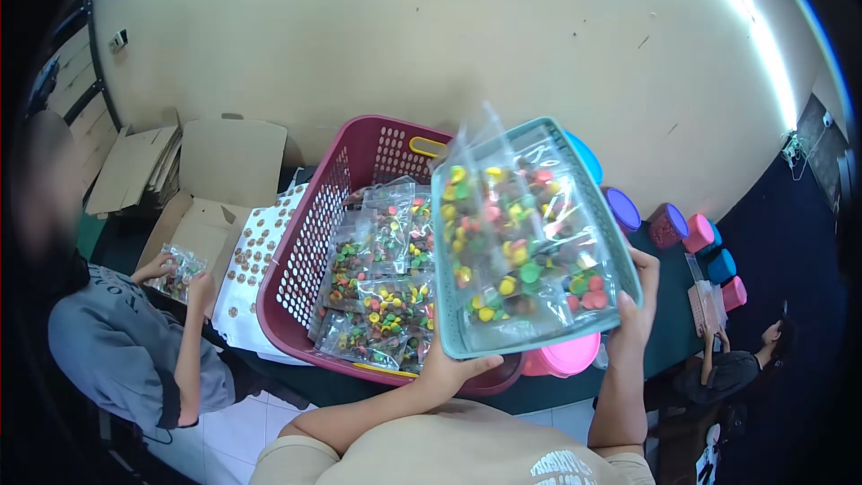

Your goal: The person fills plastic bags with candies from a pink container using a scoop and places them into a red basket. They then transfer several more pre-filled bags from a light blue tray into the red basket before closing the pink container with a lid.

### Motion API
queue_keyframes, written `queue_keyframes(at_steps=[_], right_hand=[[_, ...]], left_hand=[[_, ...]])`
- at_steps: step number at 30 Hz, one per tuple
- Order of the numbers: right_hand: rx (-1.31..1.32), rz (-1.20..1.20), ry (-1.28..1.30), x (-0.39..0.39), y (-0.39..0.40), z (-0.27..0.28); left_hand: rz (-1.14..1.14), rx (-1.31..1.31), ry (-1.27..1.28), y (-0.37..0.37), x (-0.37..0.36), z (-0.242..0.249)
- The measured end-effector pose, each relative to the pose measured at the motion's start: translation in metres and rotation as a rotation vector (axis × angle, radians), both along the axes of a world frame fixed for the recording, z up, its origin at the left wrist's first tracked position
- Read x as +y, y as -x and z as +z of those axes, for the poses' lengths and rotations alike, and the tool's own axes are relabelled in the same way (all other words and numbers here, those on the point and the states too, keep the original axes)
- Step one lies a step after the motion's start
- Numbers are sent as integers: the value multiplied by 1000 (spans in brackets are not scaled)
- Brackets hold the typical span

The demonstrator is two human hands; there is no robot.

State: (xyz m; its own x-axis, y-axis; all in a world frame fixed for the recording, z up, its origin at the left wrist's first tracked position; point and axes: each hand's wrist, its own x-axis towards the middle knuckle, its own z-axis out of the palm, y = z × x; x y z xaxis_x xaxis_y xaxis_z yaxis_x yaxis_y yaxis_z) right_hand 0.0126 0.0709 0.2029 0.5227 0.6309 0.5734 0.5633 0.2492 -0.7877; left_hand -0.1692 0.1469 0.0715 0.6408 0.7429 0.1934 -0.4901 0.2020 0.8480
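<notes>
1. The left hand (460,368) pinches the green basket (549,342) by its near edge; the right hand (636,307) curls round its right side, likely to keep it steady.
2. Clear bags (519,247) lie inside, partly over the red basket (301,260).
3. Its high walls seem good for keeping more bags (391,305) in.

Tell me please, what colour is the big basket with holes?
The big basket is dark red, best seen in the head view.
</notes>
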Motion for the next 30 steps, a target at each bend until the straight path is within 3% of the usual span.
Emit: queue_keyframes(at_steps=[5, 10, 12, 14, 17, 20, 23, 24, 27, 30], right_hand=[[14, 45, 98, 0, -5, -4], [46, 50, 24, -2, -6, -14], [35, 14, 80, 1, -10, -15], [-35, -30, 162, 2, -14, -18], [8, 19, 30, -5, 3, -14], [30, 21, -83, -6, 6, -15], [-64, -124, 211, -2, -1, -15], [-68, -123, 205, -2, 2, -14], [-52, -56, -31, -12, 20, -11], [-162, -98, 30, -6, 18, -11]], left_hand=[[-85, 2, 207, -1, 2, 2], [-8, 49, -11, -1, 4, 1], [-78, -54, 230, -5, 5, 5], [-121, -60, 281, -4, 5, 5], [-37, -69, 121, -3, 4, -4], [-48, -18, 115, 0, 3, -5], [-99, 5, 263, -1, 3, -9], [-129, -55, 368, -2, 3, -8], [-117, -85, 263, 0, 3, -18], [-117, -75, 251, 0, 2, -19]])
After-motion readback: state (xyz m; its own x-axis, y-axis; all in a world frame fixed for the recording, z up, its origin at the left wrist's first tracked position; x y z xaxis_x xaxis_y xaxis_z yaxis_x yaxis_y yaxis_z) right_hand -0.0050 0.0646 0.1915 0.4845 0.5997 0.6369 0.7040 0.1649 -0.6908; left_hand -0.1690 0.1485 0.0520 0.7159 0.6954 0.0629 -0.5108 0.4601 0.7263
